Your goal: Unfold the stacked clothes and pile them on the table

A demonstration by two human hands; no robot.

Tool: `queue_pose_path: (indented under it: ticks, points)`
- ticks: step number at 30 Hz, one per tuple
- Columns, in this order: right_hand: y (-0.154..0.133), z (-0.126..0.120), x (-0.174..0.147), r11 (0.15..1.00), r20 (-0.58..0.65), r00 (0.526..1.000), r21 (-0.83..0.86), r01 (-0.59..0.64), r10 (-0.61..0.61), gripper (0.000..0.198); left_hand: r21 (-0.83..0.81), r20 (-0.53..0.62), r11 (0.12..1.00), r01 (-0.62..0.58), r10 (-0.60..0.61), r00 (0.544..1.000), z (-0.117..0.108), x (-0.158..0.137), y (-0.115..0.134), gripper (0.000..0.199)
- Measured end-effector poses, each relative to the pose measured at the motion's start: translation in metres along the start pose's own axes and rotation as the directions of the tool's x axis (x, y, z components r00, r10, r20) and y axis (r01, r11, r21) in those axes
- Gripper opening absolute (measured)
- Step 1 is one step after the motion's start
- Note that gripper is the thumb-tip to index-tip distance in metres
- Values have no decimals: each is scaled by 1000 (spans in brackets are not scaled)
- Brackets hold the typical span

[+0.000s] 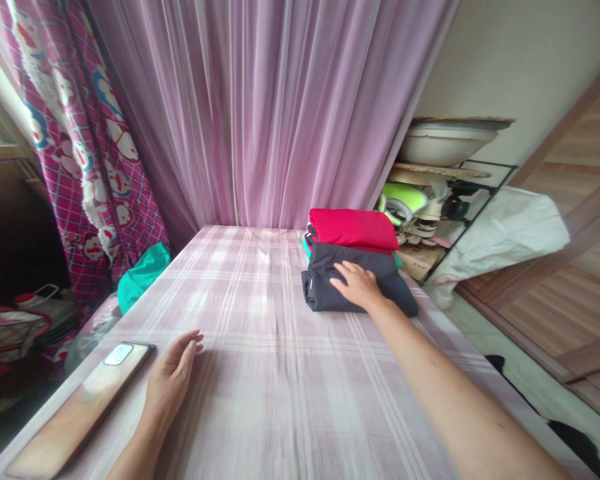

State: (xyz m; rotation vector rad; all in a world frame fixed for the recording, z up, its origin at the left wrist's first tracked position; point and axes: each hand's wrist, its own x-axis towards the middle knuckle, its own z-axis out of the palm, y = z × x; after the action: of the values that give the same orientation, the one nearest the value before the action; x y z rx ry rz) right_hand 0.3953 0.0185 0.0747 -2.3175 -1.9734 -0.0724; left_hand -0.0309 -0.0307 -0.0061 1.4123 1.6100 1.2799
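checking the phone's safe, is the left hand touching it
Apart: the head view shows a strip of tablecloth between the left hand and the phone.

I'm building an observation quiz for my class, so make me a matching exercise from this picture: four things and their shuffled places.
1. Right hand
2. Left hand
3. Red folded cloth
4. Light purple curtain

A. Just behind the dark folded cloth
B. Beside the phone
C. Hanging beyond the table's far edge
D. On the dark folded cloth

Pairs: 1-D, 2-B, 3-A, 4-C
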Motion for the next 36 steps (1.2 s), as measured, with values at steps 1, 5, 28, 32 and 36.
queue_pose_path:
  ticks: [1,5,28,32,36]
  points:
    - [-8,13,-7,1000,64,998,15,5,-6,54,2,-1,1000,-5,5,1000,0,0,0,62]
    - [-23,35,-20,999,143,990,44,-9,3,57,10,10,1000,-11,11,1000,-1,1,-1,62]
    - [38,-9,-48,975,321,921,105,195,-219,64,99,30,995,-17,14,999,0,6,-13,59]
    - [22,-23,-32,970,109,974,165,180,-199,39,129,42,991,-43,38,998,-1,6,-14,58]
    - [-9,-17,6,990,-177,982,134,-41,65,55,118,57,992,-52,46,997,-2,6,-18,57]
